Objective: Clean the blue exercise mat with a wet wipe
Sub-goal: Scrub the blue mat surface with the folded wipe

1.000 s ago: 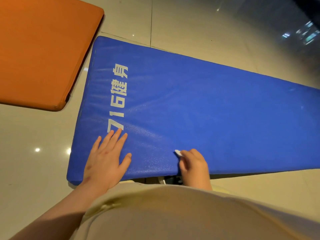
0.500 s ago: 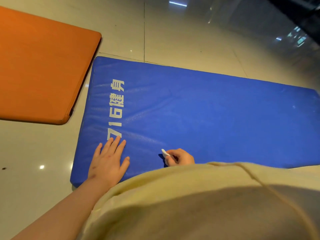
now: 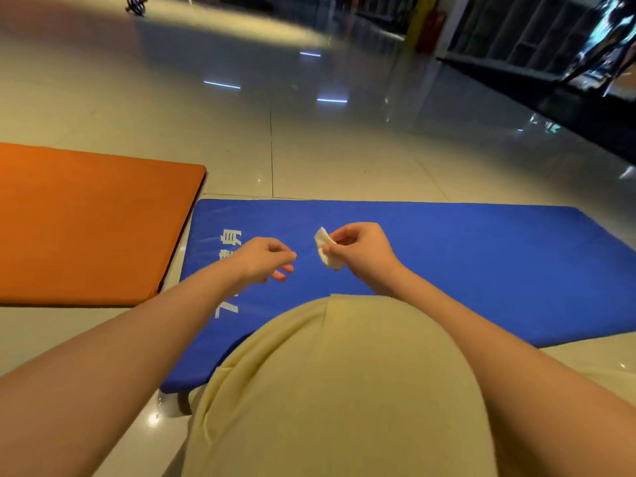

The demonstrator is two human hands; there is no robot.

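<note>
The blue exercise mat (image 3: 464, 266) with white lettering lies flat on the tiled floor in front of me. My right hand (image 3: 364, 251) is raised above the mat and pinches a small white wet wipe (image 3: 325, 247) between thumb and fingers. My left hand (image 3: 263, 258) hovers just left of the wipe with loosely curled fingers and holds nothing. Neither hand touches the mat. My beige shirt hides the mat's near edge.
An orange mat (image 3: 86, 222) lies to the left, close beside the blue one. Glossy floor tiles (image 3: 309, 139) stretch ahead. Dark gym racks (image 3: 537, 46) stand at the far right, and a small wheel-like object (image 3: 136, 4) sits far back left.
Both hands lifted off the mat and came together in the air. The left hand went from flat on the mat to curled; the view tilted up toward the room.
</note>
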